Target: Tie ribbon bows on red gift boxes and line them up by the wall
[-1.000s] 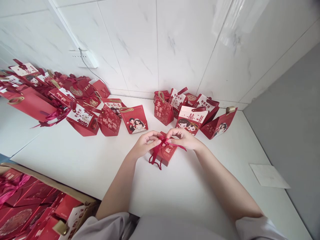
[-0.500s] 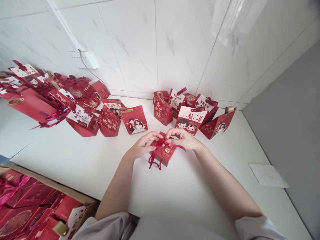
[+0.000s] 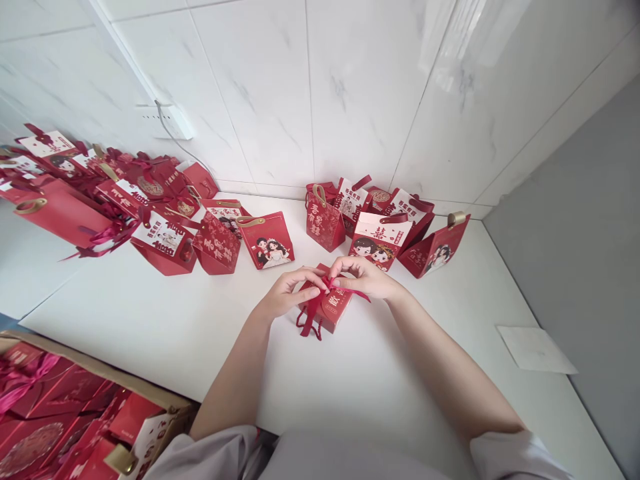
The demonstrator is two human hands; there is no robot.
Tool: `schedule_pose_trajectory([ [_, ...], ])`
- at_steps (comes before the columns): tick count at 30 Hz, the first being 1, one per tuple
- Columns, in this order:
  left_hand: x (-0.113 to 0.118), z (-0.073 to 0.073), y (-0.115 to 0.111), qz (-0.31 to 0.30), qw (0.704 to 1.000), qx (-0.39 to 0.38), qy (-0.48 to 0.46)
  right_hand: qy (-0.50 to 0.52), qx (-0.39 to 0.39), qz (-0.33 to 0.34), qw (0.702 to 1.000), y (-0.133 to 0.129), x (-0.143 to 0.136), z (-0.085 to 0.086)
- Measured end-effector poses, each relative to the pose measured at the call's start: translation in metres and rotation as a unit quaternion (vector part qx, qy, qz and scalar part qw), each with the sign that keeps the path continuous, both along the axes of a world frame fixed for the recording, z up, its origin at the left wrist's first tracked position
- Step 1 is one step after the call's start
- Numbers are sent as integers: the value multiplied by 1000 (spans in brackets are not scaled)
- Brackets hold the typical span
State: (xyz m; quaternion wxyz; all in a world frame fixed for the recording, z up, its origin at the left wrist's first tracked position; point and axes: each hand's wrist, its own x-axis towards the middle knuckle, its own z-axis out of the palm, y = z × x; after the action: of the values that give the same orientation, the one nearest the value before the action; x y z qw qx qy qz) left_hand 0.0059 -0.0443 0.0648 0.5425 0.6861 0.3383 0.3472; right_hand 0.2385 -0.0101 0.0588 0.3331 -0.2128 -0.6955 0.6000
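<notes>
A small red box point(image 3: 336, 315) with pale lettering lies on the white table, in front of me. Across its top runs a dark red ribbon point(image 3: 312, 316), one tail hanging over the near side and the other pointing right. My left hand point(image 3: 290, 291) pinches the ribbon from the left, close to its middle. From the right, my right hand point(image 3: 364, 277) has thumb and forefinger closed on the same ribbon, its fingertips almost touching the left ones. A twisted red cord point(image 3: 318, 331) loops out at the box's near edge. The fingers partly hide the ribbon's crossing.
Behind my right hand stand several red gift boxes point(image 3: 325, 223). Many more red boxes point(image 3: 215, 245) crowd the left. An open carton point(image 3: 175, 403) of red boxes is at the lower left. White paper point(image 3: 536, 349) lies right, and a tiled wall point(image 3: 280, 87) rises behind.
My left fingers have shifted slightly right, nearer the ribbon's middle. The near ribbon tail now hangs a little further right. My right hand has barely moved.
</notes>
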Motion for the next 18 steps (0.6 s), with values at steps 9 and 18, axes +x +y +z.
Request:
schedule_pose_trajectory([
  [9,2,-5,1,31,999,18,41,0,-8,-7,1000,2,0,-4],
  [18,19,2,-8,104,990,-94,-17,-3,-3,-5,1000,-2,-1,-1],
])
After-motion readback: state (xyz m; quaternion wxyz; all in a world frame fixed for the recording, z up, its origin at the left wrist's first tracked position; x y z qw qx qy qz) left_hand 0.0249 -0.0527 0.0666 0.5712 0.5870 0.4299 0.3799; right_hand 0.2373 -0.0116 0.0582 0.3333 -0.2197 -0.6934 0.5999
